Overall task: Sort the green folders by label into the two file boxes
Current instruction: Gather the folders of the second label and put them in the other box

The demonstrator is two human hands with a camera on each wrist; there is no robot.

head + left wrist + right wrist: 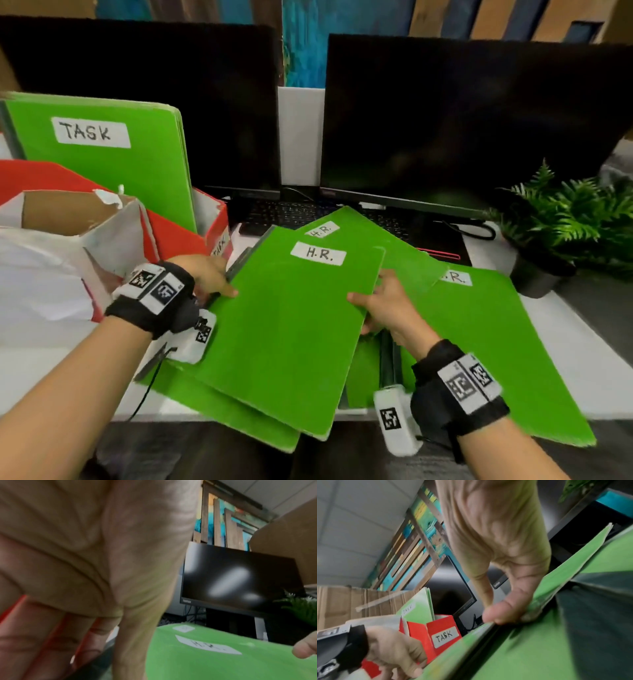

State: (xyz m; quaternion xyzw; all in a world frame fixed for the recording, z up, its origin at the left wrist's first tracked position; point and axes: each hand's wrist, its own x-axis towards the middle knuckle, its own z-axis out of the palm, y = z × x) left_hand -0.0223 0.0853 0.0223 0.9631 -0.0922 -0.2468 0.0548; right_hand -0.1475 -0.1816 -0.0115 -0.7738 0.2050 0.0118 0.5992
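A green folder labelled H.R. (291,322) is held above the desk by both hands. My left hand (212,277) grips its left spine edge, thumb on top. My right hand (380,305) pinches its right edge, thumb on the cover (503,614). More H.R. folders lie spread beneath: one behind (363,233), one at the right (486,342), another under the front (219,407). Green TASK folders (99,150) stand in the red file box labelled TASK (178,236) (440,630). A white file box (78,219) stands at the near left, with no folders visible in it.
Two dark monitors (462,120) and a keyboard (284,212) stand behind the folders. A potted fern (565,219) sits at the right. A white plastic bag (37,287) lies at the left, next to the white box.
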